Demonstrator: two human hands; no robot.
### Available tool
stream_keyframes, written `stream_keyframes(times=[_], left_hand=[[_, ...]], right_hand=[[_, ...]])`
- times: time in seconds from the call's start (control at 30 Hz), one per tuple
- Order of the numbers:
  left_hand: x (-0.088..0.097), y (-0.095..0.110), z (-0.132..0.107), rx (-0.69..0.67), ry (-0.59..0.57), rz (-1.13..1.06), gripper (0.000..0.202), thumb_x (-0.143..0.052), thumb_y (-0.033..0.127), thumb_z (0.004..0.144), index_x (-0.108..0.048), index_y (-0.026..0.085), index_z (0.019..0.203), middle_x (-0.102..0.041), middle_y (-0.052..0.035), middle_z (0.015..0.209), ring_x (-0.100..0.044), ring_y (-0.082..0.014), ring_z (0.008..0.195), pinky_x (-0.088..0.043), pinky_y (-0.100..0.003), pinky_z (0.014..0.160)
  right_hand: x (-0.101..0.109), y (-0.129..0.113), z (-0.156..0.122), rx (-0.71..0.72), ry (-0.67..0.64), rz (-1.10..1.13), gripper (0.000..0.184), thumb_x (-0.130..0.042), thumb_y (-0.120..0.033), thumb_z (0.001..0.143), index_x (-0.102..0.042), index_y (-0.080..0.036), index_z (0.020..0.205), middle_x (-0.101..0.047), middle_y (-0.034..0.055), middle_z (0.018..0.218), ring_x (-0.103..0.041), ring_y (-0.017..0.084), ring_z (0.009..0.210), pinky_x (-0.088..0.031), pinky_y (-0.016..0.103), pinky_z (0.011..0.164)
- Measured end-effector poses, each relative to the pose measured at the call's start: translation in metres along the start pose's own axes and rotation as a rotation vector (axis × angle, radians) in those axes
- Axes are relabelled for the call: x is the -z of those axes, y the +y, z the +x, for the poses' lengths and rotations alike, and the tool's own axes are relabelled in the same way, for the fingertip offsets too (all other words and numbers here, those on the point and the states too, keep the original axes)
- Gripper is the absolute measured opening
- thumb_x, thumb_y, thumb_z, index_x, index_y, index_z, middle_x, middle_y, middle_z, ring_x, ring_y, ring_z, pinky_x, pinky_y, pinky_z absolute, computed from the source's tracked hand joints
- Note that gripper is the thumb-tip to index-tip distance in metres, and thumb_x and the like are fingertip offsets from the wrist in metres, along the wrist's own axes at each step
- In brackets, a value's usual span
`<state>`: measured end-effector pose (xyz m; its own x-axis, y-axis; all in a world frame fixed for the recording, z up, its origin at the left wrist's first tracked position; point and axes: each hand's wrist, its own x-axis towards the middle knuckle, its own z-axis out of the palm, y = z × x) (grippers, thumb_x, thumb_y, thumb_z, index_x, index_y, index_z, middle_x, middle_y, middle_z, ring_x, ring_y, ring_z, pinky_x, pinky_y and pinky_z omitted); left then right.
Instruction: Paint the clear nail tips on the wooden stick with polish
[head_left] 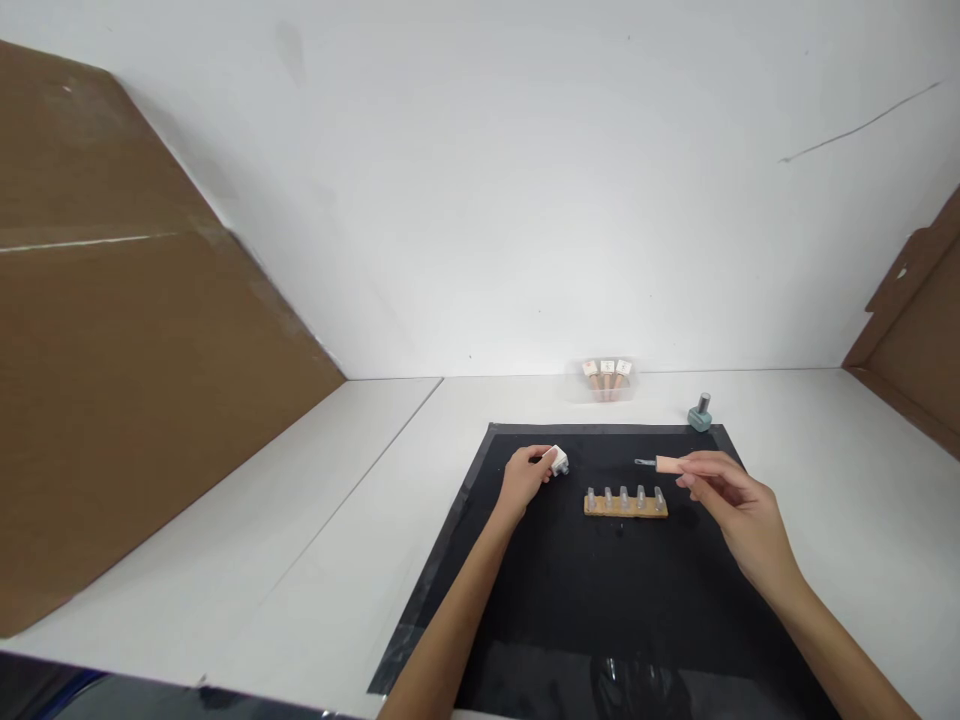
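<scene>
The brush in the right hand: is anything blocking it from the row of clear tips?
Nothing visible does. The brush in the right hand appears just beyond the clear tips, with only black mat showing between them. The left hand, holding a white bottle, is off to the left.

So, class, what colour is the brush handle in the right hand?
The handle is pale peach; it shows best in the head view.
</scene>
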<state>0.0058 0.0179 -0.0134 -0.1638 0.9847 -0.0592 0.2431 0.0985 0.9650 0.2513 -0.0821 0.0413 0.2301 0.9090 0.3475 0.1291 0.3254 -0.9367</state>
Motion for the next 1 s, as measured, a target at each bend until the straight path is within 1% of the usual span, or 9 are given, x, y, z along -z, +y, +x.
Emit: stream_keyframes(times=[0.17, 0.27, 0.37, 0.47, 0.57, 0.63, 0.73, 0.87, 1.0], left_hand=[[0.009, 0.014, -0.017, -0.119, 0.096, 0.076, 0.011, -0.059, 0.019, 0.069, -0.060, 0.020, 0.079, -0.059, -0.0002, 0.078, -0.046, -0.0124, 0.057, -0.037, -0.027, 0.062], [0.010, 0.017, -0.040, -0.165, -0.039, 0.097, 0.025, -0.056, 0.009, 0.061, -0.059, 0.021, 0.083, -0.059, 0.0035, 0.072, -0.044, -0.0123, 0.055, -0.036, -0.026, 0.060], [0.002, 0.010, -0.061, -0.195, -0.272, 0.115, 0.045, -0.057, 0.003, 0.054, -0.059, 0.022, 0.095, -0.068, -0.0004, 0.090, -0.049, -0.0144, 0.066, -0.041, -0.028, 0.068], [-0.011, -0.001, -0.067, -0.226, -0.304, 0.169, 0.055, -0.064, 0.008, 0.058, -0.056, 0.021, 0.111, -0.068, -0.0061, 0.103, -0.052, -0.0189, 0.078, -0.042, -0.034, 0.082], [-0.022, -0.007, -0.061, -0.220, -0.290, 0.187, 0.055, -0.065, 0.013, 0.062, -0.054, 0.022, 0.115, -0.068, -0.0040, 0.097, -0.052, -0.0202, 0.081, -0.043, -0.037, 0.085], [-0.025, -0.008, -0.056, -0.216, -0.300, 0.169, 0.053, -0.066, 0.015, 0.061, -0.055, 0.022, 0.112, -0.067, -0.0015, 0.088, -0.054, -0.0204, 0.082, -0.043, -0.038, 0.086], [-0.026, -0.007, -0.054, -0.209, -0.321, 0.112, 0.053, -0.068, 0.018, 0.059, -0.054, 0.020, 0.109, -0.065, 0.0002, 0.082, -0.057, -0.0185, 0.077, -0.046, -0.037, 0.082], [-0.026, -0.005, -0.059, -0.183, -0.336, 0.001, 0.052, -0.067, 0.025, 0.062, -0.049, 0.019, 0.110, -0.063, -0.0005, 0.083, -0.060, -0.0151, 0.070, -0.050, -0.032, 0.072], [-0.028, 0.004, -0.066, -0.108, -0.301, -0.274, 0.057, -0.076, 0.025, 0.055, -0.051, 0.019, 0.105, -0.062, 0.0019, 0.078, -0.061, -0.0129, 0.067, -0.051, -0.028, 0.068]], right_hand=[[0.006, 0.000, 0.004, -0.100, 0.040, 0.037, 0.022, -0.075, -0.043, 0.070, -0.074, -0.022, 0.076, -0.068, 0.0038, 0.079, -0.061, 0.016, 0.062, -0.055, 0.030, 0.058], [0.012, 0.000, 0.008, -0.176, 0.075, 0.062, 0.028, -0.072, -0.047, 0.071, -0.072, -0.021, 0.082, -0.066, 0.0026, 0.071, -0.059, 0.015, 0.060, -0.053, 0.030, 0.057], [0.017, 0.001, 0.012, -0.260, 0.100, 0.094, 0.034, -0.072, -0.050, 0.070, -0.069, -0.019, 0.085, -0.061, -0.0004, 0.062, -0.056, 0.015, 0.057, -0.051, 0.029, 0.056], [0.019, 0.005, 0.016, -0.356, 0.097, 0.124, 0.042, -0.077, -0.048, 0.063, -0.069, -0.017, 0.090, -0.061, -0.0007, 0.064, -0.055, 0.015, 0.057, -0.050, 0.029, 0.055], [0.019, 0.011, 0.019, -0.440, 0.097, 0.144, 0.046, -0.083, -0.042, 0.052, -0.069, -0.016, 0.087, -0.062, -0.0006, 0.067, -0.055, 0.014, 0.057, -0.049, 0.028, 0.054], [0.019, 0.017, 0.021, -0.493, 0.097, 0.153, 0.042, -0.084, -0.040, 0.052, -0.069, -0.015, 0.082, -0.060, -0.0018, 0.061, -0.054, 0.013, 0.054, -0.047, 0.027, 0.052], [0.018, 0.025, 0.021, -0.583, 0.109, 0.180, 0.030, -0.080, -0.037, 0.061, -0.069, -0.014, 0.077, -0.056, -0.0032, 0.055, -0.053, 0.012, 0.050, -0.045, 0.023, 0.046], [0.012, 0.031, 0.017, -0.732, 0.134, 0.254, 0.019, -0.074, -0.032, 0.074, -0.068, -0.016, 0.082, -0.066, 0.0023, 0.071, -0.060, 0.012, 0.053, -0.046, 0.019, 0.041], [0.006, 0.032, 0.012, -0.824, 0.114, 0.380, 0.014, -0.070, -0.028, 0.081, -0.066, -0.017, 0.089, -0.071, 0.0052, 0.076, -0.064, 0.012, 0.050, -0.049, 0.019, 0.038]])
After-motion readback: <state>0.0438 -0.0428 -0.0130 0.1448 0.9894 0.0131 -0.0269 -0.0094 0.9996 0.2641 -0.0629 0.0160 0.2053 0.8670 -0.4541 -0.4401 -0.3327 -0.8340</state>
